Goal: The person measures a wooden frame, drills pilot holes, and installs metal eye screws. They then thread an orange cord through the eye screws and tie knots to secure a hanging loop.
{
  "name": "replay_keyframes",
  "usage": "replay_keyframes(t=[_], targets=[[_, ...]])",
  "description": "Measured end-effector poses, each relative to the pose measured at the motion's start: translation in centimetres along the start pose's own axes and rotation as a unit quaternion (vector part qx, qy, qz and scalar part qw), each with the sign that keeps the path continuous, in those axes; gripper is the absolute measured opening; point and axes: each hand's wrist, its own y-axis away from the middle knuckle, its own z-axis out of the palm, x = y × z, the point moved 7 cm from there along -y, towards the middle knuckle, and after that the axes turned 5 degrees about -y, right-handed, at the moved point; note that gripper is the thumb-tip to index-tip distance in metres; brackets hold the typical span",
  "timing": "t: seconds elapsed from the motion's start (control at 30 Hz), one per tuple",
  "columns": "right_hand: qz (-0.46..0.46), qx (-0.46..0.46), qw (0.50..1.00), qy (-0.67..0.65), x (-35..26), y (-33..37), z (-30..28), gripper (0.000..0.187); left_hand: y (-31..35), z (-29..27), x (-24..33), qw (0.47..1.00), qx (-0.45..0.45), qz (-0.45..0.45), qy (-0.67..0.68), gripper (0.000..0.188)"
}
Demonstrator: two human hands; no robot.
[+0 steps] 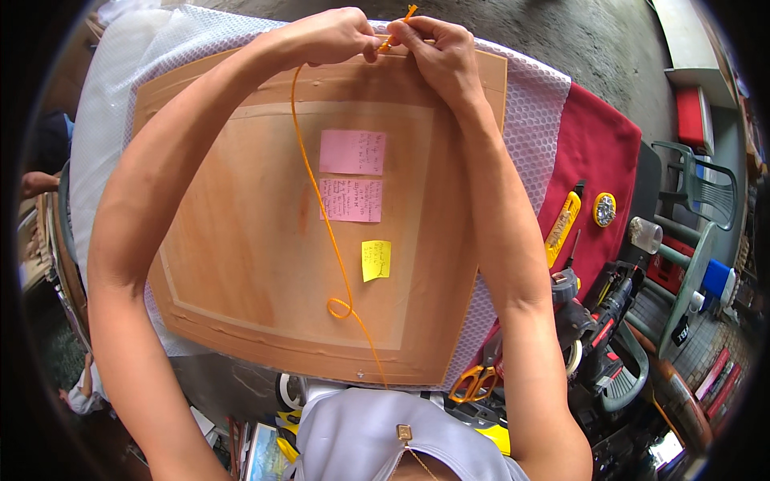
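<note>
A brown wooden panel with a taped border (216, 272) lies flat, two pink paper notes (353, 152) and a yellow sticky note (376, 260) on its face. At its far edge my left hand (341, 38) is closed on an orange cord (325, 216). My right hand (443, 54) pinches the same cord close by, and a short end sticks up past the fingertips. From my left hand the cord runs slackly down the panel, makes a small loop low on it, and crosses the near edge. What the cord passes round between my fingers is hidden.
Bubble wrap (525, 104) lies beneath the panel, with a red cloth (589, 128) to the right. On the cloth are a yellow utility knife (565, 227) and a round yellow case (605, 209). Orange-handled scissors (475, 383) and power tools (609, 313) crowd the near right.
</note>
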Motion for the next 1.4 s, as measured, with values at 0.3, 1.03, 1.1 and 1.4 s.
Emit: replay_keyframes(t=[0.3, 1.03, 1.1, 1.4], targets=[[0.041, 0.012, 0.999, 0.010, 0.6, 0.0, -0.2, 0.024, 2.3, -0.8, 3.9, 0.925, 0.216, 0.262, -0.169, 0.006], [0.062, -0.081, 0.990, 0.099, 0.3, -1.2, 1.2, 0.019, 3.4, 1.0, 0.6, 0.896, 0.409, 0.143, 0.094, 0.012], [0.063, -0.095, 0.982, 0.152, -0.4, -1.2, 0.9, 0.018, 4.1, 0.8, 1.1, 0.886, 0.441, 0.137, 0.026, 0.008], [0.023, -0.295, 0.932, 0.210, -1.5, -3.0, 2.4, 0.017, 5.0, 1.1, 2.1, 0.832, 0.525, 0.149, -0.102, 0.004]])
